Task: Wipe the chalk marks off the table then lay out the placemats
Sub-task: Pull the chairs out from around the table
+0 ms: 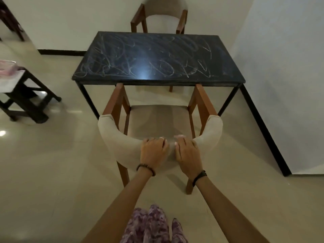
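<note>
Black bench [226, 79] is covered in chalk marks [149, 62]. Left hand [154, 151] and right hand [187, 155] rest side by side, fingers [164, 139] curled over the chair [119, 137] back, gripping it.

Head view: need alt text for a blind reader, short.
Both hands, left hand and right hand, grip the curved beige backrest of a wooden chair tucked at a black table covered in white chalk scribbles. A second chair stands at the far side.
</note>
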